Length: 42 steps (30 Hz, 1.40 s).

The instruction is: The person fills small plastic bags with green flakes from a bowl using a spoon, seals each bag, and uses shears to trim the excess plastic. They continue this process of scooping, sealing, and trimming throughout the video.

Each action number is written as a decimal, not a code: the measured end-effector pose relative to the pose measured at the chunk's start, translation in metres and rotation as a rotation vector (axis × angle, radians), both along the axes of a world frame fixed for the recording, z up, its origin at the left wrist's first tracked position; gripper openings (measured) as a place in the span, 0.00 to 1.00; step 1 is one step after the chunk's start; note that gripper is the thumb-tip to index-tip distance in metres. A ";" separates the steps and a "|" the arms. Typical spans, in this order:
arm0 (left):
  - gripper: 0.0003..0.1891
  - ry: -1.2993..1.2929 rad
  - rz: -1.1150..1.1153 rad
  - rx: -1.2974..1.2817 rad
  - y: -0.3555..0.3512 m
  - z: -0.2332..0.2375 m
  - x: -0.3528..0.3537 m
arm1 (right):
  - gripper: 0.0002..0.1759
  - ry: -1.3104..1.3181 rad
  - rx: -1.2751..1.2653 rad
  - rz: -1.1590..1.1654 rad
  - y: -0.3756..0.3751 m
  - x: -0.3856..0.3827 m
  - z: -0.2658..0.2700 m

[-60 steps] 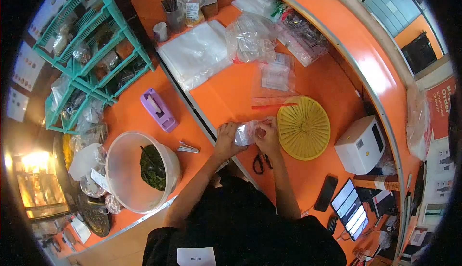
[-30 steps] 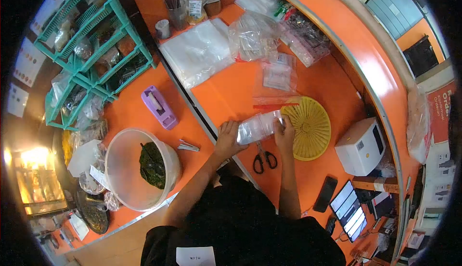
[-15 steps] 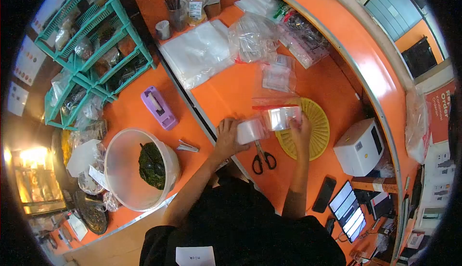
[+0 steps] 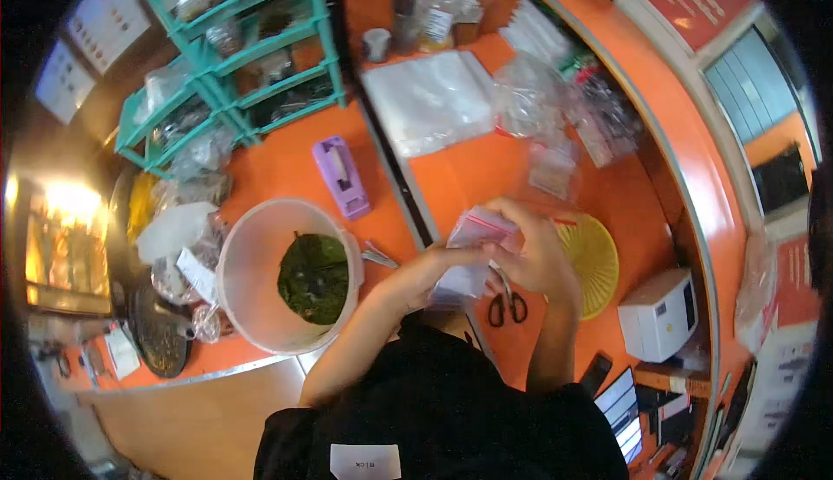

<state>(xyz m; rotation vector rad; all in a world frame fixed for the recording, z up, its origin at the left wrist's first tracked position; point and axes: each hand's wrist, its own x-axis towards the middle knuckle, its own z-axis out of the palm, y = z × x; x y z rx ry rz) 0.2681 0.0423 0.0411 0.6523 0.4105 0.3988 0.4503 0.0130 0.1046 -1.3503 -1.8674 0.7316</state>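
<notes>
- At the far left, a dark tray point(image 4: 160, 332) lies near the counter's edge, just beside some bagged goods point(image 4: 182, 241); what it holds is too blurred to name.
- The teal rack point(image 4: 279, 95) stands behind them, its tiers probably there to keep small packets sorted and off the worktop.
- A wide translucent tub point(image 4: 239, 259) sits near the person's left arm, with dark green leafy stuff point(image 4: 312, 280) inside; its high wall likely keeps that from spreading.
- The purple tape dispenser point(image 4: 341, 178) rests beyond the tub, seemingly within the left arm's reach.
- The left hand point(image 4: 412, 285) grips the clear plastic bags point(image 4: 462, 285) from the near left side, thumb laid across them, which would keep such limp film from sagging.
- These bags are held up before the chest, over the orange table point(image 4: 451, 185), a red strip showing along the upper edge.
- Black-handled scissors point(image 4: 508, 309) lie below the hands, handles toward the person, presumably for easy pickup; the blades are partly covered.
- The right hand point(image 4: 542, 259) meets the left on the bags, fingers curled round the upper side, so the film is pinched between both; the exact fingertip contact is blurred.
- A yellow round basket point(image 4: 594, 263) sits just beyond the right hand, apparently nudged aside to leave working room.
- The white boxy device point(image 4: 655, 319) stands at the far right, well apart from the handling.
</notes>
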 end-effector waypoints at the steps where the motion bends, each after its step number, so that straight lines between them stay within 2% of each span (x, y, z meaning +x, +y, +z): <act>1: 0.24 0.043 0.083 -0.031 -0.002 -0.002 -0.012 | 0.17 0.030 0.077 -0.003 0.007 -0.016 0.003; 2: 0.23 0.083 0.170 -0.063 -0.003 -0.002 -0.024 | 0.15 0.036 0.127 0.025 0.013 -0.027 0.003; 3: 0.28 0.134 0.247 -0.119 -0.004 0.010 -0.038 | 0.13 0.042 0.177 0.055 0.021 -0.037 0.004; 7: 0.36 -0.244 0.433 -0.011 -0.011 0.017 -0.086 | 0.06 0.079 0.212 0.182 0.044 -0.081 0.000; 10: 0.36 -0.146 0.528 0.044 -0.020 0.025 -0.126 | 0.04 0.110 0.163 0.284 0.054 -0.125 -0.001; 14: 0.33 -0.223 0.742 0.018 -0.033 0.018 -0.168 | 0.04 0.173 0.229 0.370 0.065 -0.177 -0.012; 15: 0.29 -0.253 0.764 -0.099 -0.037 0.000 -0.180 | 0.07 0.162 0.227 0.387 0.068 -0.187 -0.011; 18: 0.26 -0.196 0.890 -0.094 -0.049 -0.005 -0.211 | 0.07 0.186 0.267 0.299 0.074 -0.217 -0.012; 19: 0.20 -0.203 0.960 -0.163 -0.054 -0.001 -0.219 | 0.08 0.221 0.322 0.281 0.077 -0.226 -0.011; 22: 0.14 -0.164 1.162 -0.053 -0.061 -0.005 -0.248 | 0.08 0.186 0.270 0.216 0.085 -0.237 -0.009; 23: 0.11 0.042 1.280 0.028 -0.063 -0.003 -0.252 | 0.08 0.158 0.254 0.195 0.088 -0.240 -0.011; 27: 0.08 0.434 1.439 0.557 -0.056 -0.014 -0.265 | 0.04 0.021 0.189 0.212 0.088 -0.252 -0.027; 30: 0.12 0.510 1.321 0.516 -0.049 -0.004 -0.264 | 0.03 0.032 0.171 0.281 0.084 -0.263 -0.040; 33: 0.20 0.256 1.230 0.187 -0.044 -0.005 -0.267 | 0.03 0.067 0.120 0.259 0.078 -0.271 -0.044; 36: 0.28 0.072 1.188 0.083 -0.036 -0.019 -0.270 | 0.04 0.030 0.110 0.233 0.081 -0.265 -0.045; 39: 0.37 0.087 1.195 0.084 -0.037 -0.021 -0.270 | 0.03 0.088 0.107 0.226 0.079 -0.257 -0.048; 42: 0.46 -0.049 1.076 0.042 -0.037 -0.025 -0.274 | 0.03 0.080 0.050 0.224 0.077 -0.251 -0.047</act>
